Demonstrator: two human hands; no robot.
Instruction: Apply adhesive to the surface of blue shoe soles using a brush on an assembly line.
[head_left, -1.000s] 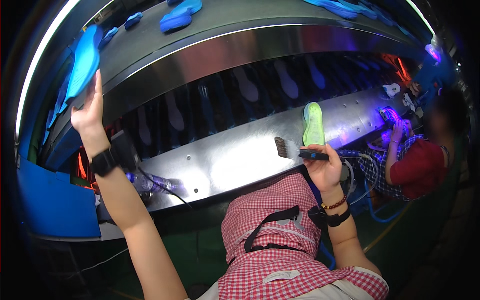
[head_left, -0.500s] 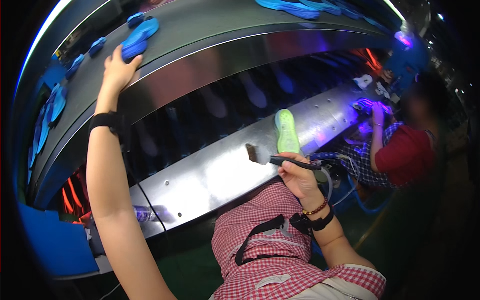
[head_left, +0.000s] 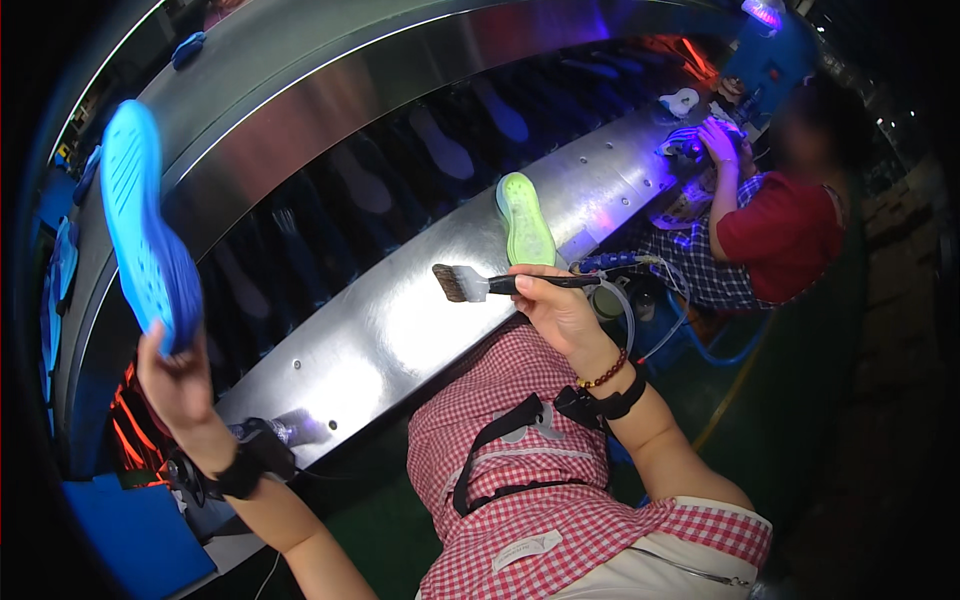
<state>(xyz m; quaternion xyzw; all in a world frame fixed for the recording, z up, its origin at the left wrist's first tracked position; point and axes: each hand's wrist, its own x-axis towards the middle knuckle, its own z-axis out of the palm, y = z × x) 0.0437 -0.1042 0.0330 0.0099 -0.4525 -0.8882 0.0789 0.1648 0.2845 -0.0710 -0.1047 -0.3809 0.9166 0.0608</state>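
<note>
My left hand grips the heel end of a blue shoe sole and holds it up on the left, its grooved and dotted face in view. In my right hand is a flat brush with a black handle and brown bristles, pointing left over the metal ledge. A tube runs near the handle's back end. Just beyond that hand lies a yellow-green shoe sole on the ledge, its near end partly hidden by my fingers.
Along the far side curves a conveyor belt with other blue soles on it. A co-worker in a red top sits at the right, hands on a shoe part under purple light. Red glowing heaters show at the left.
My left hand has lifted the blue sole off the conveyor and brought it nearer. The view has shifted; the brush is still in my right hand near the yellow-green sole.
</note>
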